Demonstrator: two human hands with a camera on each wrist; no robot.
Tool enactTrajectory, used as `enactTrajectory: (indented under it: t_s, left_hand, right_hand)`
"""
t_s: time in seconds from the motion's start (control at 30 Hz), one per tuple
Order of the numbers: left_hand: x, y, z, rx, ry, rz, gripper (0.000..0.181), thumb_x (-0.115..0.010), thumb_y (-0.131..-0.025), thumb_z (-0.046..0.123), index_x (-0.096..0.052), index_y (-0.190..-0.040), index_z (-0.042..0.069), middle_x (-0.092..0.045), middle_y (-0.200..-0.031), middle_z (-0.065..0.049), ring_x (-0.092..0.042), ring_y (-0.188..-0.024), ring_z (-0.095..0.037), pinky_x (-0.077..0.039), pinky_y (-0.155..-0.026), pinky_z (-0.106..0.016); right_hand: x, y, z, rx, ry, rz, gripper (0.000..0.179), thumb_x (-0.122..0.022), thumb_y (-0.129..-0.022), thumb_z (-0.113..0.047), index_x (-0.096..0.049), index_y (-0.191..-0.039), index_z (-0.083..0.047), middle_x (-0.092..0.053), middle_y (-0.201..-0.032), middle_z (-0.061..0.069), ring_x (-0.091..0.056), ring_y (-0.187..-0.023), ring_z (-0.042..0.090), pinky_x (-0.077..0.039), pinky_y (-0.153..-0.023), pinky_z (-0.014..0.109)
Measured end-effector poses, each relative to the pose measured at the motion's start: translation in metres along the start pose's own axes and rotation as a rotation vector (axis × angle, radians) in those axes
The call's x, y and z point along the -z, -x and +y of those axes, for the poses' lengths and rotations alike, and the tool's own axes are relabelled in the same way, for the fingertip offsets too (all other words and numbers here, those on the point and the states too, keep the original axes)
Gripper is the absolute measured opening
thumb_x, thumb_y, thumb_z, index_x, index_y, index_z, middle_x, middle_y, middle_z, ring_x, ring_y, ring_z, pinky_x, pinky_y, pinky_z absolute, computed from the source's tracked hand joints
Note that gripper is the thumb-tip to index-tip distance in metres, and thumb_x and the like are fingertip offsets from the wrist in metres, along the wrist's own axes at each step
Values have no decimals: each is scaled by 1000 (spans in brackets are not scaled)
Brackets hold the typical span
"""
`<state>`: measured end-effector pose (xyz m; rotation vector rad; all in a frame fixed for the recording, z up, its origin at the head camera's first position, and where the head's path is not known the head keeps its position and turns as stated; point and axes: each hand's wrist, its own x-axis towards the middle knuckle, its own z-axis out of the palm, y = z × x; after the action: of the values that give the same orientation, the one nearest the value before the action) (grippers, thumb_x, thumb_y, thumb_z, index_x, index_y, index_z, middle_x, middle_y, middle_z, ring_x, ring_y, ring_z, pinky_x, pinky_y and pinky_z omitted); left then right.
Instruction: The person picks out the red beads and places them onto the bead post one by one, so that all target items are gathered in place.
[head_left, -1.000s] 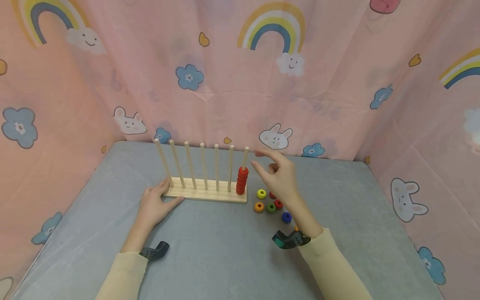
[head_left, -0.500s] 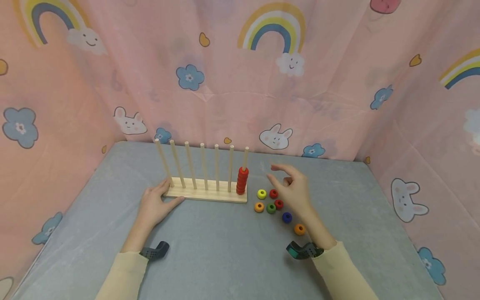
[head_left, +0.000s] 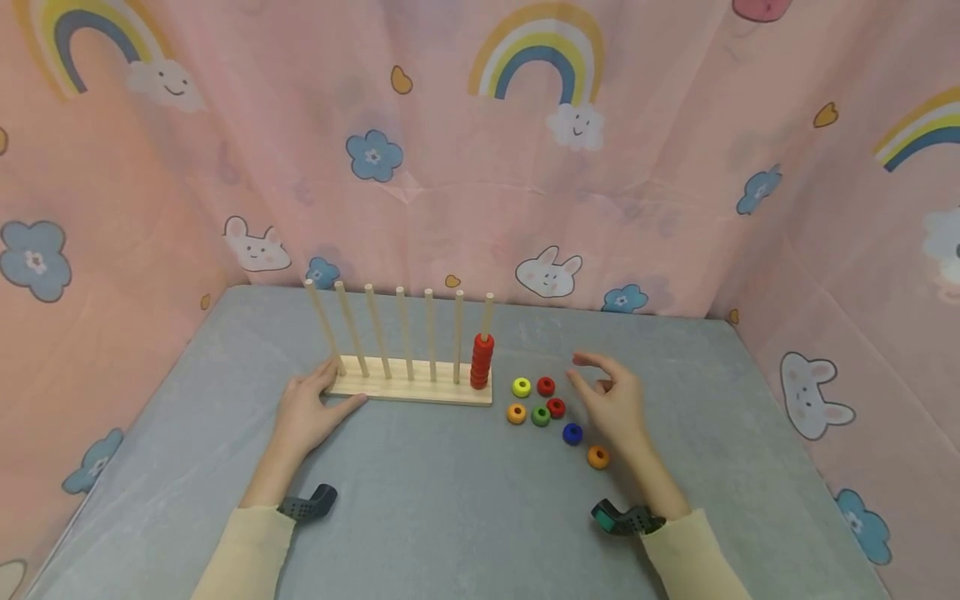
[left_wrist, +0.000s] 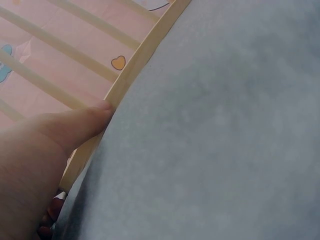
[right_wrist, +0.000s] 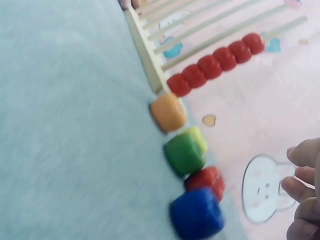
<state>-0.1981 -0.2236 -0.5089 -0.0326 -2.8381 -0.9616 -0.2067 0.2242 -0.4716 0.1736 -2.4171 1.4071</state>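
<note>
A wooden bead rack (head_left: 411, 388) with several upright pegs stands on the table. A stack of red beads (head_left: 482, 362) fills the lower part of its rightmost peg; the other pegs are bare. My left hand (head_left: 306, 412) grips the left end of the rack's base, its thumb (left_wrist: 90, 120) along the front edge. My right hand (head_left: 618, 406) hovers to the right of the loose beads, thumb and forefinger apart, holding nothing. Nearest to it are a blue bead (head_left: 572, 433), a red bead (head_left: 556, 407) and an orange bead (head_left: 597, 457).
Also loose between rack and right hand lie a yellow bead (head_left: 521, 387), a second red bead (head_left: 546, 386), a green bead (head_left: 541, 416) and a second orange bead (head_left: 516, 413). A pink patterned curtain (head_left: 480, 183) rises behind the grey table (head_left: 450, 508).
My right hand has drawn away from the rightmost peg, moving right and toward me, uncovering a red and an orange bead. My left hand has kept its place on the base.
</note>
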Motion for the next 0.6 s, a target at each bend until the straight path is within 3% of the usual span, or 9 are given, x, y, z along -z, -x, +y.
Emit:
enactTrajectory:
  t_s: [0.27, 0.6]
  left_hand:
    - [-1, 1, -1, 4, 0, -1, 87, -81, -94, 44, -44, -159, -1, -43, -164, -23, -51, -125, -49, -43, -101, -59]
    - [0, 1, -2, 4, -8, 0, 87, -81, -94, 46, -45, -159, 0, -43, -164, -21, -53, -116, -46, -44, -95, -55]
  right_hand:
    - [3, 4, 32, -42, -48, 22, 28, -79, -97, -10, -76, -122, 2, -77, -114, 20, -29, -37, -3, -26, -39, 20]
    - [0, 12, 53, -98, -29, -32, 26, -80, -97, -12, -77, -121, -2, -78, -116, 20, -31, -41, -2, -30, -42, 20]
